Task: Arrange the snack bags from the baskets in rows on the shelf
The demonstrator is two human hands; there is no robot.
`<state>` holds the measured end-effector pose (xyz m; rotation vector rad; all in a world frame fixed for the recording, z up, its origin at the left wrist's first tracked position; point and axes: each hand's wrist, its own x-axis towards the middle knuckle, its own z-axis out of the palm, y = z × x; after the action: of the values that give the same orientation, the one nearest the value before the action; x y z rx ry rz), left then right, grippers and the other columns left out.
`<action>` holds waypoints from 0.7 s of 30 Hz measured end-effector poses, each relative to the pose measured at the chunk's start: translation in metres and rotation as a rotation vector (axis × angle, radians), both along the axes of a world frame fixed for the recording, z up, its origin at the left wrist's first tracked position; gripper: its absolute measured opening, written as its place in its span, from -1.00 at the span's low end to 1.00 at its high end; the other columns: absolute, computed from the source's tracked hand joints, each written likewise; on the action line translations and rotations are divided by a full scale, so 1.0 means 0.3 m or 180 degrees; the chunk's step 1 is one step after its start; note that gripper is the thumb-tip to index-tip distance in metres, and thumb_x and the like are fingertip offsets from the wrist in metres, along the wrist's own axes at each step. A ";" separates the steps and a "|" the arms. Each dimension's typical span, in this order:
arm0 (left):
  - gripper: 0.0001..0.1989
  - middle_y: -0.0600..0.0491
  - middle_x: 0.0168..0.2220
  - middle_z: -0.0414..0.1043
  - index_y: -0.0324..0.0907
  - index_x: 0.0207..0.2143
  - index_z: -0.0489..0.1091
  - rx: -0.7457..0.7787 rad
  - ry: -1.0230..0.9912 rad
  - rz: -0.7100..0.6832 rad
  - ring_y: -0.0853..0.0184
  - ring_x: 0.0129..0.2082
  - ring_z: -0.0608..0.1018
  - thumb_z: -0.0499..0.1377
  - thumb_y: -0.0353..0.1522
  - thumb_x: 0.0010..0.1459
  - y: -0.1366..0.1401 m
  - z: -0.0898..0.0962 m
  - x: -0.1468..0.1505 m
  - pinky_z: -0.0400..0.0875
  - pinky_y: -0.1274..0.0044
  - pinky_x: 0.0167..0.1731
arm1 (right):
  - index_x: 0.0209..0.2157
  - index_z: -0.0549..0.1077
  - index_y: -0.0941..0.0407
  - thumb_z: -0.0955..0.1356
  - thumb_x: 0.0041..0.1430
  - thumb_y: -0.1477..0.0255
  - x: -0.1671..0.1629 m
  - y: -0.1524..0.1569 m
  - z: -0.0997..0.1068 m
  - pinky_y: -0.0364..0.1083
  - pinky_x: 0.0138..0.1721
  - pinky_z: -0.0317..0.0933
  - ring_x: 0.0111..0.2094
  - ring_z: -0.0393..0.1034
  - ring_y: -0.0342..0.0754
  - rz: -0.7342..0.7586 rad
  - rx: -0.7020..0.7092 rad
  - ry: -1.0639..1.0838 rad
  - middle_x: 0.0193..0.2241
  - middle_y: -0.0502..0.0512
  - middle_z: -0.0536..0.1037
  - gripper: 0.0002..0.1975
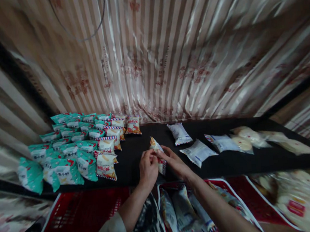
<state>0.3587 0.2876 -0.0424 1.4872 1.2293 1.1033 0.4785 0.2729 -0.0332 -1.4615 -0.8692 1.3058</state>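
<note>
At the middle of the black shelf (133, 160), a small snack bag (155, 144) with a white and orange front stands upright between my hands. My left hand (148, 166) has its fingers curled against the bag's left side. On the other side, my right hand (175, 162) pinches the bag near its middle, covering part of it. Rows of white and orange snack bags (106, 165) stand to the left, beside many teal snack bags (67, 171). To the right lie several pale, back-up bags (199, 152).
Clear packs of round, pale pieces (249, 137) lie at the shelf's right. Below its front edge are a red basket (80, 219), another holding snack bags (183, 206), and one with clear packs (295, 198). Striped plastic sheeting (141, 50) hangs behind.
</note>
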 end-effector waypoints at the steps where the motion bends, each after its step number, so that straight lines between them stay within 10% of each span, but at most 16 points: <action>1: -0.71 -0.05 -0.15 0.42 -0.19 -0.16 0.42 0.0157 -0.0014 -0.0007 0.32 -0.18 0.52 0.04 -0.54 0.07 -0.012 0.007 0.000 0.42 0.45 -0.07 | 0.07 0.22 0.08 0.39 -0.01 0.10 -0.012 -0.007 0.000 -0.03 -0.08 0.33 -0.11 0.47 0.03 0.0000 -0.0045 0.0256 -0.07 0.17 0.51 -0.35; 15: -0.58 -0.02 -0.02 0.37 -0.13 -0.22 0.48 0.0791 0.0733 -0.0186 0.26 0.00 0.42 0.00 -0.65 -0.03 -0.023 0.045 -0.116 0.32 0.38 0.09 | -0.14 0.42 0.15 0.34 -0.04 0.38 0.019 -0.117 -0.013 -0.09 -0.28 0.29 -0.36 0.49 -0.03 0.0765 -0.0602 0.1322 -0.35 0.09 0.60 -0.64; 21: -0.50 0.00 0.14 0.29 -0.12 0.03 0.38 0.0658 0.1257 -0.1657 0.26 0.13 0.33 0.09 -0.54 0.00 0.001 0.095 -0.184 0.20 0.39 0.17 | -0.07 0.44 0.25 0.43 -0.03 0.38 0.106 -0.152 -0.004 -0.06 -0.14 0.27 -0.30 0.52 -0.01 0.1671 -0.0790 0.1548 -0.28 0.19 0.61 -0.55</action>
<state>0.3033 0.2878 -0.0140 2.1056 0.9077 0.6145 0.5103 0.2273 -0.0345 -1.0409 -0.8039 2.1158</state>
